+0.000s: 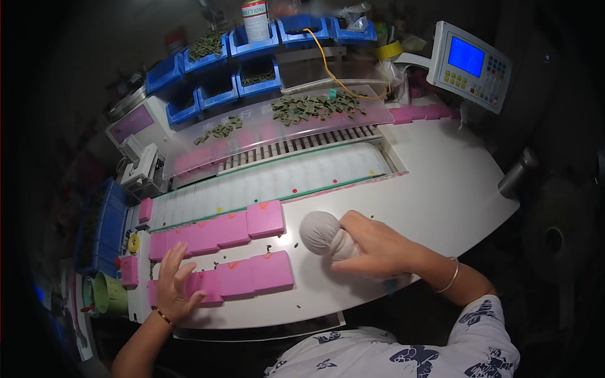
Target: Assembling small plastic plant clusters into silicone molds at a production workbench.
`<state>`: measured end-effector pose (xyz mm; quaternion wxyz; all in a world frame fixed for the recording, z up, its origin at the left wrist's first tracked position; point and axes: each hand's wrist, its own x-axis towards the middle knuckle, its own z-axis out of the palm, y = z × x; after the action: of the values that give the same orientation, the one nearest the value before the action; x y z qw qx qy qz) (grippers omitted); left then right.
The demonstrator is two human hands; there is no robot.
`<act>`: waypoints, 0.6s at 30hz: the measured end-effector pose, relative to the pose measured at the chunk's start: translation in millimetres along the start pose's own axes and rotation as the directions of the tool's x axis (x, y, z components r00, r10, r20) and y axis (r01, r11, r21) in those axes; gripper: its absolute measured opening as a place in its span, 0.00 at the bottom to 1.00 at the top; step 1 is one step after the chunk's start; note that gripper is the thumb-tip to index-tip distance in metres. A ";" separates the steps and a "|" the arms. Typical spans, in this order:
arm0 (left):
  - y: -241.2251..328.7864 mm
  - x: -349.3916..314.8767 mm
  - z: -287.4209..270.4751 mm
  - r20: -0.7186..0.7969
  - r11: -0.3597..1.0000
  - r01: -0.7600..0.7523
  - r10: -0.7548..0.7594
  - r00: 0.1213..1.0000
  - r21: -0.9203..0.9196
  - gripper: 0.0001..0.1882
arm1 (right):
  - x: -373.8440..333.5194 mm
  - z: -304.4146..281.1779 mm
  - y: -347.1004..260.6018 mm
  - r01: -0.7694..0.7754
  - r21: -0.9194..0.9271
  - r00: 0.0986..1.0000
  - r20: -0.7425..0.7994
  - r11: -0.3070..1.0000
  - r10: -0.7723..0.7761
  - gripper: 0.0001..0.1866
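Note:
My right hand point(378, 246) is wrapped round the gathered neck of a pale grey cloth bundle point(320, 232) with a round, full end, over the white table. On the left, my left hand point(174, 283) has its fingers apart and reaches over the front row of flat pink blocks point(271, 272). Whether its fingertips touch the blocks I cannot tell. Behind that row lies a second row of pink blocks point(265, 217), overlapping end to end, some with small red marks. Tiny dark green bits lie scattered around both rows.
Behind the blocks runs a long white strip point(252, 189) with a green edge, then rollers point(277, 148). A clear shelf point(252, 129) carries green cut pieces point(315, 108). Blue bins point(253, 41) stand at the back. A control panel point(469, 66) overhangs the right; a green bucket point(110, 295) stands left.

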<state>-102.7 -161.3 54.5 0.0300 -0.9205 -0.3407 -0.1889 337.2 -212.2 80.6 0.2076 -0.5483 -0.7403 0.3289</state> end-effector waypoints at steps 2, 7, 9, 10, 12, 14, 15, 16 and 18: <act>16.0 51.7 14.1 -0.026 0.994 -0.066 0.064 0.998 -0.087 0.29 | -10.4 -12.9 20.2 -0.041 -0.268 0.994 0.089 0.963 0.067 0.33; 69.0 188.2 60.7 0.018 0.958 -0.152 0.161 0.987 -0.243 0.26 | -30.4 -32.9 73.7 -0.052 0.057 0.996 0.080 0.997 0.048 0.25; 81.2 234.3 90.1 0.046 0.950 -0.176 0.194 0.980 -0.256 0.27 | -25.2 -49.0 103.1 -0.078 0.245 0.994 -0.055 0.966 0.094 0.21; 89.5 259.7 108.5 0.035 0.943 -0.202 0.219 0.975 -0.265 0.26 | -23.8 -58.6 128.2 -0.083 0.250 0.970 -0.200 0.965 0.135 0.20; 105.0 311.7 153.4 -0.024 0.923 -0.284 0.288 0.957 -0.258 0.26 | -27.3 -87.7 181.8 -0.209 -0.054 0.789 -0.599 0.976 0.136 0.24; 118.3 357.4 186.5 -0.073 0.914 -0.336 0.328 0.942 -0.227 0.26 | -32.9 -117.1 261.8 -0.467 -0.229 0.599 -0.792 0.854 0.115 0.28; 123.7 377.4 200.6 -0.054 0.936 -0.323 0.318 0.946 -0.137 0.27 | -35.8 -128.8 290.0 -0.583 -0.237 0.548 -0.821 0.777 0.161 0.30; 128.1 396.1 212.2 -0.034 0.950 -0.308 0.307 0.951 -0.050 0.28 | -37.2 -138.8 313.3 -0.690 -0.235 0.489 -0.848 0.684 0.202 0.33; 137.7 429.5 226.3 0.072 0.980 -0.178 0.185 0.980 -0.094 0.29 | -28.2 -167.9 348.3 -0.712 -0.142 0.406 -0.883 0.688 0.237 0.35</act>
<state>358.4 39.5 13.0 -0.0068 -0.9550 -0.2477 -0.1630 693.4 -131.9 -49.8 0.2632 -0.8616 -0.4175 -0.1189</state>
